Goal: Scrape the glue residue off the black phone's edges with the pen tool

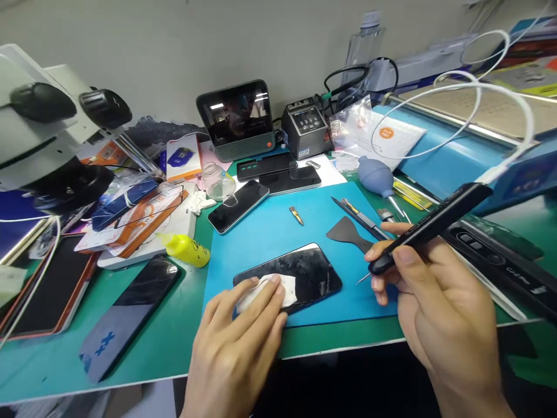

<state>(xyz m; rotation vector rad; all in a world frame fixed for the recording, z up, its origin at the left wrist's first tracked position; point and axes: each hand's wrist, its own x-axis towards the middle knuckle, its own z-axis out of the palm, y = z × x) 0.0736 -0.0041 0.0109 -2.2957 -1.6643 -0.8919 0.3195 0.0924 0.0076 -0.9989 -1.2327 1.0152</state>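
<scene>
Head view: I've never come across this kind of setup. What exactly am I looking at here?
There is no machine arm here: one picture, taken by a camera worn on a person's head, looks forward and down at their bare hands. The left hand presses a white cloth or tissue onto a black smartphone, which lies on a blue mat. The right hand holds a black pen-shaped tool in its fingers; its thin tip points toward the phone without touching it. Nearby are a flat scraper, a yellow bottle and a blue-grey air blower.
</scene>
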